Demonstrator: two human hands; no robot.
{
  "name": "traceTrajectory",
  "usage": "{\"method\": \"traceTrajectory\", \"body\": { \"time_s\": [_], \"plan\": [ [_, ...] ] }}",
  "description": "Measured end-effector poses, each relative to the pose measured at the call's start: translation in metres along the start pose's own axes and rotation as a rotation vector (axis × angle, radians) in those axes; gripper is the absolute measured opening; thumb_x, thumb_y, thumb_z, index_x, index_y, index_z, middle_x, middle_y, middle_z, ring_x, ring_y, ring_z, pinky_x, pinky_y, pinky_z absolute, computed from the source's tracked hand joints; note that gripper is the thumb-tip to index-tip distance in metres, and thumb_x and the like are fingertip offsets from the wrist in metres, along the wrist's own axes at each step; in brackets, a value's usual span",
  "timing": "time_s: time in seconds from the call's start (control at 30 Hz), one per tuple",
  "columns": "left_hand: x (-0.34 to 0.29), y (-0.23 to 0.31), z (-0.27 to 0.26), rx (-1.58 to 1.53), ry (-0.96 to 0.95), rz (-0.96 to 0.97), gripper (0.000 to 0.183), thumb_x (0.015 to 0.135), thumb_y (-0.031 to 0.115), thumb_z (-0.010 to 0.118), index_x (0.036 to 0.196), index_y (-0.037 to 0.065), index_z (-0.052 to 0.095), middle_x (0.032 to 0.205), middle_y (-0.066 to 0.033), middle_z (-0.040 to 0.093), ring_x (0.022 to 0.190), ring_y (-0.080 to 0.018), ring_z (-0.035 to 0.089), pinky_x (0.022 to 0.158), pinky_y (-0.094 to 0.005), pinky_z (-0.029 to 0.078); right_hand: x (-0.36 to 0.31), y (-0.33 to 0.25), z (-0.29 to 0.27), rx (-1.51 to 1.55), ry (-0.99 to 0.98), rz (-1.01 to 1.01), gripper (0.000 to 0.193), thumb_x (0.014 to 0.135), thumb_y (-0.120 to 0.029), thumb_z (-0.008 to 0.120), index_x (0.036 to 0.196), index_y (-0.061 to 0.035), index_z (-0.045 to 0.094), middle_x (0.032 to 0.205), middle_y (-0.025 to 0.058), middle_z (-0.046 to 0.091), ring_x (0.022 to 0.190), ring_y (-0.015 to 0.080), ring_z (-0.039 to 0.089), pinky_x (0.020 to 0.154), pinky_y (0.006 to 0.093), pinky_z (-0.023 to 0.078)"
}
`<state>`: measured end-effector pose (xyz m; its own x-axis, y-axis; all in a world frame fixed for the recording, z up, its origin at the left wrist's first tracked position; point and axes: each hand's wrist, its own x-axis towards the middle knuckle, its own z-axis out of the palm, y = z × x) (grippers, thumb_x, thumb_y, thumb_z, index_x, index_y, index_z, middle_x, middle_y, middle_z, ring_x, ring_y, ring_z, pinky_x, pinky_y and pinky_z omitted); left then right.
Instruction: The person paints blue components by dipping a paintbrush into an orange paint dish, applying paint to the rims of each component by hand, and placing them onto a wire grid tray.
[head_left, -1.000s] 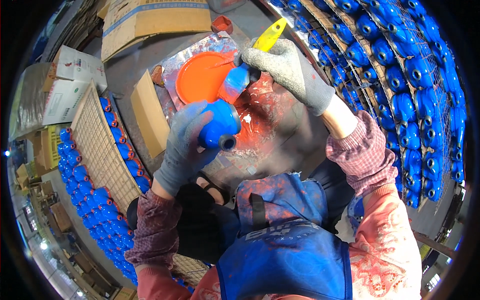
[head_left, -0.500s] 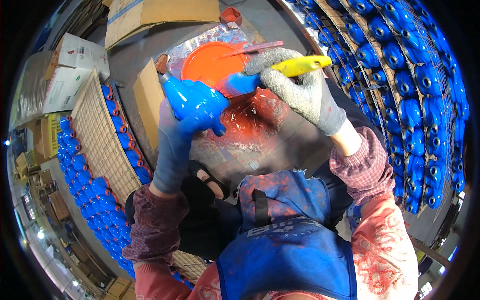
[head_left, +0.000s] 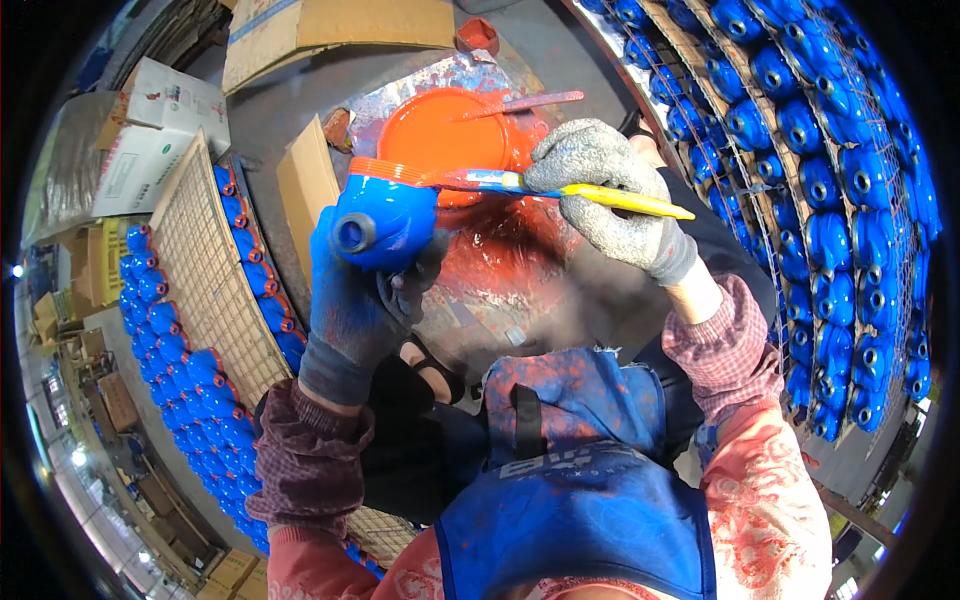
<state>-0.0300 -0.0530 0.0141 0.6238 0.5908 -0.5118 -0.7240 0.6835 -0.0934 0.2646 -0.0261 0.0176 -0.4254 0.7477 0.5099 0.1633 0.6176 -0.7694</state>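
My left hand [head_left: 352,300], in a blue-stained glove, is closed around a glossy blue metal casting [head_left: 390,218]. A round opening on the casting faces me, and its far rim is coated orange. In my gloved right hand [head_left: 612,185] is a paintbrush [head_left: 630,200] with a yellow handle, pinched between thumb and fingers. The brush's bristles reach left to the casting's orange rim and appear to touch it. Just beyond the casting stands a round tub of orange paint [head_left: 440,130], with a paint-covered stick [head_left: 530,103] lying across its edge.
Racks of blue castings [head_left: 830,240] rise close on my right. To the left, a wire-mesh panel [head_left: 215,270] lies between rows of blue castings with orange rims [head_left: 190,375]. Cardboard [head_left: 340,25] and a small red container [head_left: 477,36] are at the far side.
My left hand has turned the casting, so its opening now faces me and its orange rim shows. The brush has swung flatter, its bristles moving left to that rim.
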Motion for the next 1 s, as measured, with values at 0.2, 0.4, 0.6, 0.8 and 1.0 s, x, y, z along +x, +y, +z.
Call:
{"method": "traceTrajectory", "body": {
  "time_s": [0.2,0.4,0.6,0.8,1.0],
  "plan": [
    [0.003,-0.008,-0.004,0.916,-0.031,0.558,0.053,0.088,0.026,0.065,0.132,0.007,0.044,0.121,-0.0144,0.055,0.108,-0.0248,0.059,0.089,-0.029,0.05,-0.007,0.021,0.001,0.065,0.023,0.124,0.02,0.086,-0.005,0.064,0.106,-0.0052,0.068,0.107,0.0089,0.067,0.104,0.0228,0.061,0.093,0.0355,0.047],
    [0.01,-0.01,0.006,1.88,0.398,1.036,0.058,0.071,0.026,0.077,0.118,0.003,0.053,0.105,-0.0152,0.061,0.097,-0.0262,0.061,0.083,-0.0372,0.051,0.043,0.016,-0.005,0.16,0.074,0.443,0.033,0.092,-0.031,0.061,0.102,-0.0005,0.067,0.093,0.0067,0.068,0.087,0.015,0.062,0.081,0.0296,0.049],
    [0.009,-0.027,0.008,2.529,0.365,1.061,0.057,0.062,0.014,0.08,0.115,0.009,0.06,0.105,-0.0148,0.06,0.096,-0.0368,0.056,0.083,-0.0445,0.046,0.082,0.031,0.004,0.071,-0.192,0.475,0.04,0.088,-0.037,0.066,0.098,0.0011,0.068,0.083,0.0058,0.067,0.079,0.0133,0.061,0.076,0.0292,0.05],
    [0.005,-0.021,0.005,2.608,0.316,1.067,0.056,0.061,0.014,0.08,0.114,0.01,0.06,0.1,-0.0139,0.061,0.093,-0.0359,0.057,0.082,-0.0442,0.046,0.081,0.017,0.016,-0.036,-0.346,0.387,0.03,0.091,-0.031,0.064,0.096,-0.0008,0.066,0.087,0.0066,0.067,0.083,0.0139,0.061,0.083,0.0306,0.049],
    [0.005,-0.009,-0.001,2.365,0.267,0.937,0.059,0.067,0.023,0.079,0.121,0.012,0.058,0.097,-0.0106,0.062,0.09,-0.0308,0.06,0.081,-0.0446,0.046,0.064,0.013,0.011,-0.039,-0.313,0.261,0.024,0.092,-0.025,0.063,0.097,-0.0015,0.064,0.09,0.0068,0.065,0.085,0.0146,0.06,0.081,0.0307,0.05]
  ]
}}
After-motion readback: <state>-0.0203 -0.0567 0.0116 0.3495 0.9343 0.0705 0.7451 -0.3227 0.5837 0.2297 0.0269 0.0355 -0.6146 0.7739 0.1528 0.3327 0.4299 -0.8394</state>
